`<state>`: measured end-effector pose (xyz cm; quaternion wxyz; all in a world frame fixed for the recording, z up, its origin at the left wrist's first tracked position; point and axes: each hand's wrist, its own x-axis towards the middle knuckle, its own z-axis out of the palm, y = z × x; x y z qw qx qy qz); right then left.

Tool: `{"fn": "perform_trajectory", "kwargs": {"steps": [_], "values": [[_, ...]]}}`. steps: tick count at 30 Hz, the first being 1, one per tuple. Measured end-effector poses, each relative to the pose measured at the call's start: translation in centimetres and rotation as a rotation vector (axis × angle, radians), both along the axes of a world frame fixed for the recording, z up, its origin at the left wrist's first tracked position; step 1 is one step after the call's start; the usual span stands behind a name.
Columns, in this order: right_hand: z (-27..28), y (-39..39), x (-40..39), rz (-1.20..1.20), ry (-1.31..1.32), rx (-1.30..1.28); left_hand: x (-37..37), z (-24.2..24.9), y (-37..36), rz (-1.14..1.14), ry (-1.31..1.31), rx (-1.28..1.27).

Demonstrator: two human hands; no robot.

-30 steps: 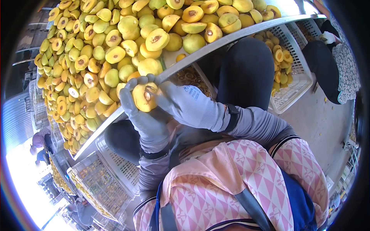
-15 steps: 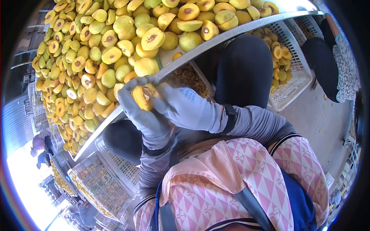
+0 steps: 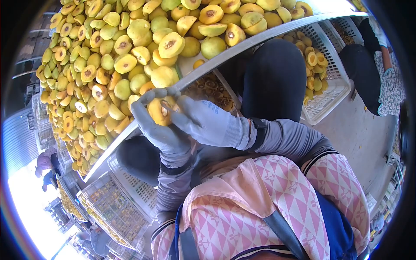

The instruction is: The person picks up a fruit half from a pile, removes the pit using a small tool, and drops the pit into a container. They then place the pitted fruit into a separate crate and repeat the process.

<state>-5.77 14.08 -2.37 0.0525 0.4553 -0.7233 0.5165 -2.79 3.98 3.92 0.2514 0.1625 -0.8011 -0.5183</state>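
In my gloved left hand [image 3: 158,130] a yellow peach half [image 3: 158,113] is cupped, its cut side turned toward my other hand. The grey-gloved fingers curl around its far side and underneath. My right hand [image 3: 212,123] is closed, thumb and fingertips pressed in at the peach's cut center. A small pale, shiny edge shows there between fingers and flesh; what the right fingers grip is mostly hidden. Both hands are just in front of the metal rim [image 3: 216,60] of a table heaped with halved peaches [image 3: 125,63].
Beneath the rim is a container of brown peach pits [image 3: 212,91]. At right, a white crate [image 3: 333,93] contains peach pieces. Another white crate [image 3: 134,184] stands by my left knee, near a stacked crate of fruit [image 3: 115,210]. Another person [image 3: 368,73] sits at far right.
The peach half has turned slightly in my left hand, and my right fingertips have shifted a little at its center. The person at right has moved an arm into view.
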Motion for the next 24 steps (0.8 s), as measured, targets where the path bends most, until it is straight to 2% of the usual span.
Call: {"fn": "perform_trajectory", "kwargs": {"steps": [2,5,8,12,18,21,24], "values": [[-0.5,0.2,0.4,-0.042,0.082,0.064,-0.1,-0.7,-0.3,0.025,0.035,0.204],[0.2,0.3,0.3,-0.035,-0.107,0.04,-0.1,-2.1,-1.8,0.02,0.11,0.63],[0.3,0.1,0.0,-0.012,-0.227,-0.008,-0.2,-2.0,-1.7,0.089,0.127,0.802],[1.6,0.5,-0.1,0.008,-0.281,-0.003,-0.2,-0.9,-2.0,0.033,0.088,0.85],[2.8,0.6,-0.4,-0.123,-0.138,-0.16,-0.4,-0.8,-2.7,0.007,0.126,1.007],[2.6,1.0,-0.4,-0.103,-0.014,-0.073,0.0,-1.6,-4.2,0.017,0.078,1.078],[4.3,1.6,1.2,0.171,0.067,0.03,-0.3,-2.1,-4.8,0.021,0.071,1.104]]}}
